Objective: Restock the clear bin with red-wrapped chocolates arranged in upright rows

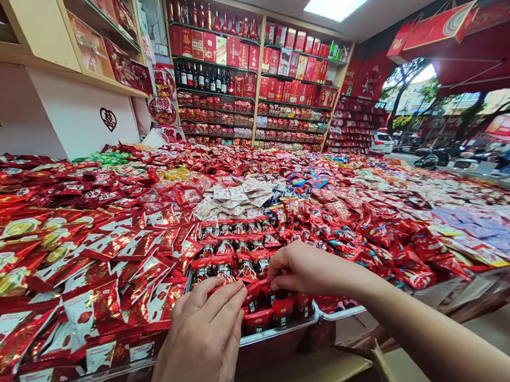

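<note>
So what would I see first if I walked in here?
A huge spread of red candy packets covers the whole counter. At the near edge, the left hand and right hand touch a tray of dark-and-red packets. Behind, tall shelves hold red boxes and bottles.

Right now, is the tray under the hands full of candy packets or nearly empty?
Full. The clear tray is packed with rows of red and black packets up to its front rim; both hands, left and right, rest on them.
</note>
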A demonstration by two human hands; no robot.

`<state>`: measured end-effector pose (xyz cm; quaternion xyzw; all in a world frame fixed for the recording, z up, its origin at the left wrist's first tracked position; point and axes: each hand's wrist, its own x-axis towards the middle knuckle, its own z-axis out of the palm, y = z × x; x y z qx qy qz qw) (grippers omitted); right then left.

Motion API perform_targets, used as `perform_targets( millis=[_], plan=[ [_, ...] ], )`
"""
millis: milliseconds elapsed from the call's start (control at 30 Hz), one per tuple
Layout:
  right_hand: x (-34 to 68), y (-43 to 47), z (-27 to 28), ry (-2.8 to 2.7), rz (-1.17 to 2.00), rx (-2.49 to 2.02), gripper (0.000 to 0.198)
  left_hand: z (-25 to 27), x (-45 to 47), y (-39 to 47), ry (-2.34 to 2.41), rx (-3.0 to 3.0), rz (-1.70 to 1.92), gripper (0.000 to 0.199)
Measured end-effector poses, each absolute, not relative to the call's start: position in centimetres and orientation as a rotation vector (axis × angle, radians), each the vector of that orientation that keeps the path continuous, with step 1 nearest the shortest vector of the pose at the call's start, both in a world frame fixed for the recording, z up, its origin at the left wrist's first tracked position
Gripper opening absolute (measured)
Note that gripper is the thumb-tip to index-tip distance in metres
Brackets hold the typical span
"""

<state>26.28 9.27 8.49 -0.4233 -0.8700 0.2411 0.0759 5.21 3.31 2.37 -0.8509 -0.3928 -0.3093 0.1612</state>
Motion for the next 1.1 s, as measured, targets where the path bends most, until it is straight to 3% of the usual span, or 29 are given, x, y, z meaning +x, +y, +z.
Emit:
perform_targets(
  millis=[433,800,1100],
  plan=[
    [26.7,9.3,9.0,-2.647,0.563,-1.36,0.012,3.0,5.4,3.3,-1.168,-2.504,-0.757,0.035],
    [26.8,8.9,9.0,-2.656,0.789,-1.424,0.014,3.2,5.3,3.2,-1.206,-2.565,-0.747,0.039],
    [26.5,9.0,9.1,-2.662,0.79,-1.403,0.019,3.2,5.0,3.1,-1.18,-2.553,-0.726,0.041]
  ],
)
